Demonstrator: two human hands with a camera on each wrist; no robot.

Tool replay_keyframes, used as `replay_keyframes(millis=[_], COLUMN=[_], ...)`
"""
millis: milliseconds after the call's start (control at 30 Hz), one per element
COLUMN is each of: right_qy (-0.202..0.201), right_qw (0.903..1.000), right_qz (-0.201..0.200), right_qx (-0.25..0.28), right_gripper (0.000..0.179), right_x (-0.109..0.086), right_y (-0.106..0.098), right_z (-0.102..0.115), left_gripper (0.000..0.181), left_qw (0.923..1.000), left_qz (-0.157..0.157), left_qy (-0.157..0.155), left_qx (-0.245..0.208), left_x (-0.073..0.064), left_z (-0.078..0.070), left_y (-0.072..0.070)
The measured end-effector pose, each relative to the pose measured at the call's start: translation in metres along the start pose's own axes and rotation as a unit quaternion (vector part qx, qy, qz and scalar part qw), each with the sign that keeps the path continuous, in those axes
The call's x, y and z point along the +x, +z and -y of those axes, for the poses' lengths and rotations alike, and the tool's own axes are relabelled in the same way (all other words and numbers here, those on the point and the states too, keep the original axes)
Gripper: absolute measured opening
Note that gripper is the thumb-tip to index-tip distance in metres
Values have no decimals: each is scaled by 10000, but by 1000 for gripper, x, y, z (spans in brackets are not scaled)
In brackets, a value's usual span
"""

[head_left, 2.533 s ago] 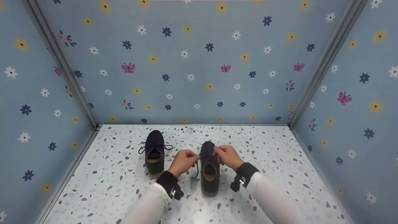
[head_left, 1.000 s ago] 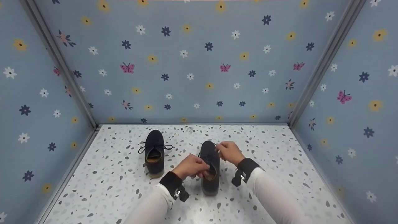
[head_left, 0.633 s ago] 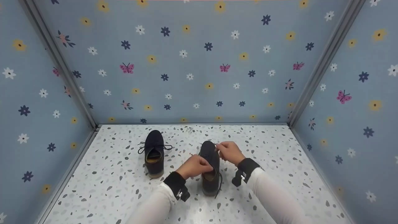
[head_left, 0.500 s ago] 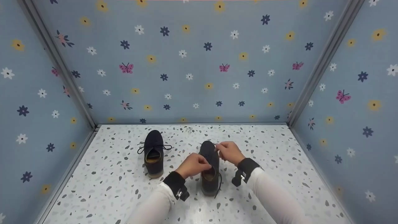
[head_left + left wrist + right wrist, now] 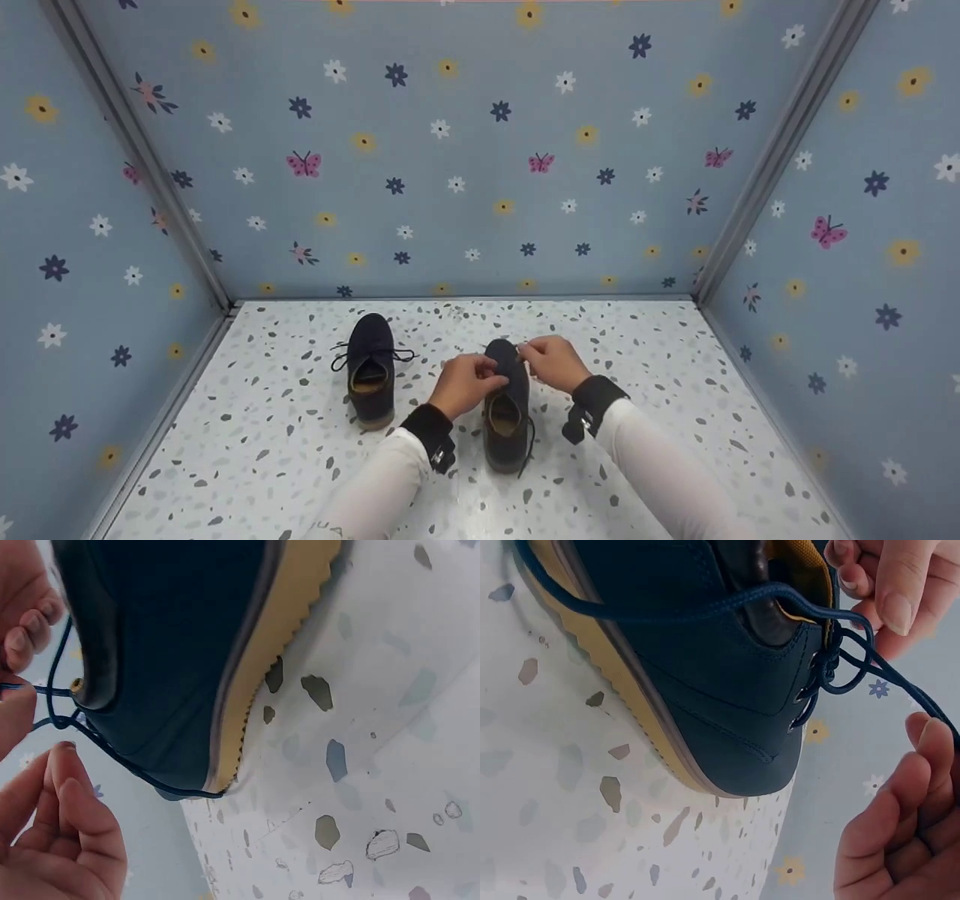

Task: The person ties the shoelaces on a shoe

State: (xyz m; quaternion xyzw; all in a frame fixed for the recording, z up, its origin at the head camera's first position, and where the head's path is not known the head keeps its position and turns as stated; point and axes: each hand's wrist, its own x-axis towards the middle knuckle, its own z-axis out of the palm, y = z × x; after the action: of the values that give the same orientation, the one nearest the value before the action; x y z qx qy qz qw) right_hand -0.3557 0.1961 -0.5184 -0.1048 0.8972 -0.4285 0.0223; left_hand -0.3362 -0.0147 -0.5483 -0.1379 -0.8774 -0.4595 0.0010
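A dark blue lace-up shoe [image 5: 507, 452] with a tan sole stands on the floor, toe pointing away. At its toe, my right hand [image 5: 555, 364] pinches a shoelace [image 5: 904, 685] and draws it taut up from the eyelets. My left hand [image 5: 460, 383] is over the lacing, thumb and fingers bent and slightly apart. In the left wrist view its fingertips [image 5: 66, 748] lie right at the crossed laces. The other lace end hangs over the right side by the heel. A second dark shoe [image 5: 372, 405], its laces in a bow, stands to the left.
The speckled white floor [image 5: 637, 442] runs up to a blue flowered back wall [image 5: 480, 225]. Similar panels rise on the left and right. Each of my wrists wears a black band with a small camera.
My left hand brought a lace across to the right side and let it go; it now hangs by the heel. The left hand then moved forward to the lacing. My right hand barely moved.
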Motion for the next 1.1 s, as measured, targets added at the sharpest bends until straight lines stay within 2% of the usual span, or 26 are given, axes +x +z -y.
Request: replay_keyframes(millis=[167,400,600,833,1000,1100], right_qy=[-187,-329,-358,-273,-220,-230], right_qw=[9993,9994,9992,9991,9990,9989], right_qz=[-106,47,116,-40,-207,-277], right_qx=[-305,-119,-168,-329,-333,-299], right_gripper=[39,45,46,45,38,37], right_x=[1,2,2,3,2,2], right_y=[-1,1,-1,-7,-13,-17], right_z=[5,14,19,16,10,7], left_gripper=[32,21,14,14,14,12], left_qw=[10000,9995,9990,9997,9993,9994], left_qz=[67,68,5,-57,-139,-106], left_qy=[68,268,388,252,345,256], left_qx=[-18,138,222,51,-58,-221], left_x=[6,10,11,9,9,8], left_z=[0,-1,-1,0,3,5], left_y=[4,11,15,16,15,15])
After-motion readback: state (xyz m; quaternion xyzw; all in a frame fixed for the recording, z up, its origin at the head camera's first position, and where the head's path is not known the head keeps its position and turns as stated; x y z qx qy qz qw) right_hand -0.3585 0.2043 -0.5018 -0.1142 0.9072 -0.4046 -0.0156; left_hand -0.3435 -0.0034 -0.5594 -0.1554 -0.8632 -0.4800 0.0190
